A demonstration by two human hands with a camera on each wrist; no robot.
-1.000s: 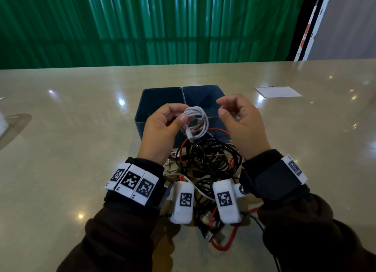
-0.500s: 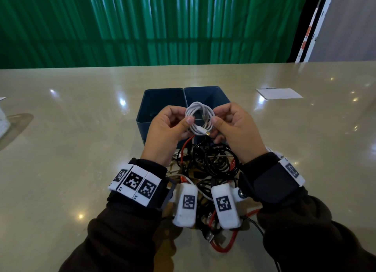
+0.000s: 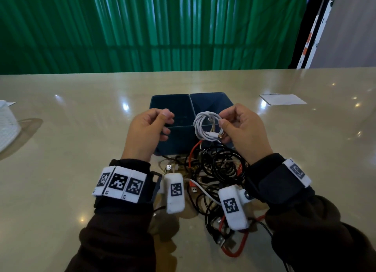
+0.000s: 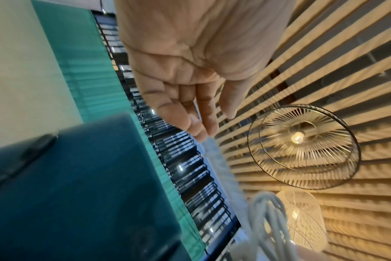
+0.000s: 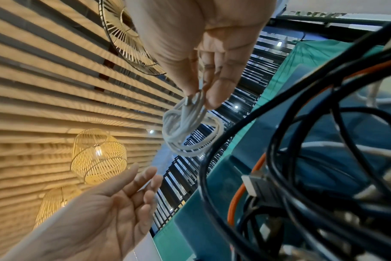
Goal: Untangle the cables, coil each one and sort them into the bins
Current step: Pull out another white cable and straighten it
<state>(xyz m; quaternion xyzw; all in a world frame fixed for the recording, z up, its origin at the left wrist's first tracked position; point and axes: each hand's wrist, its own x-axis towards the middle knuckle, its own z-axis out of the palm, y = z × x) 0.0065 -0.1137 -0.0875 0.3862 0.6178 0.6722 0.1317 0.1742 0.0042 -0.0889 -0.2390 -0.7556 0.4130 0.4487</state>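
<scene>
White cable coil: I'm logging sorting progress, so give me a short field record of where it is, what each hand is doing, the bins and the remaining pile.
coiled cable: white cable coil, held in the air above the bins, not yet dropped in
right hand: right hand pinches the coil at its side
left hand: left hand holds nothing, fingers loosely curled, apart from the coil
bins: two dark blue bins side by side; no cables visible inside
remaining pile: tangled black, red and white cables on the table, between the wrists
</scene>
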